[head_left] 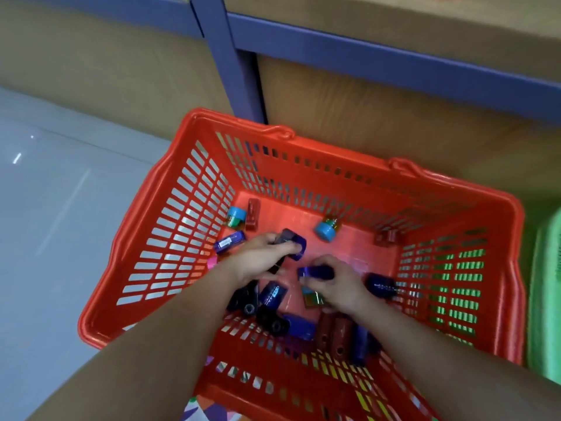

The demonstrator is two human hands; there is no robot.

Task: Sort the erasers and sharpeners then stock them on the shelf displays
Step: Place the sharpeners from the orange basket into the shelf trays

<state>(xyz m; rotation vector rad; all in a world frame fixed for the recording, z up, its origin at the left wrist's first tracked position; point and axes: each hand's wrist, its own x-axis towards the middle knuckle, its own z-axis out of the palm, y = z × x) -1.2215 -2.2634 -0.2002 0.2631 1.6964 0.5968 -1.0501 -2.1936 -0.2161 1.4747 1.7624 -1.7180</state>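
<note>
Blur smears the purple piece [293, 243] in the left hand [259, 259]; the green basket [546, 299] runs off the right edge.

The purple sharpener [293, 241] gripped by the left hand [261, 259] is smooth, glossy plastic, and the second purple sharpener [315, 272] in the right hand's [337, 284] grip looks the same. Just under the left grip, the black sharpeners [243, 299] are a darker, shiny plastic. Around both grips the orange basket [170, 226] is slotted moulded plastic with a soft sheen. Beyond the grips, the shelf frame [364, 53] looks matt and painted, and its panel [364, 117] is wood-grained. Left of the grips, the floor [45, 208] is glossy and reflective.
</note>
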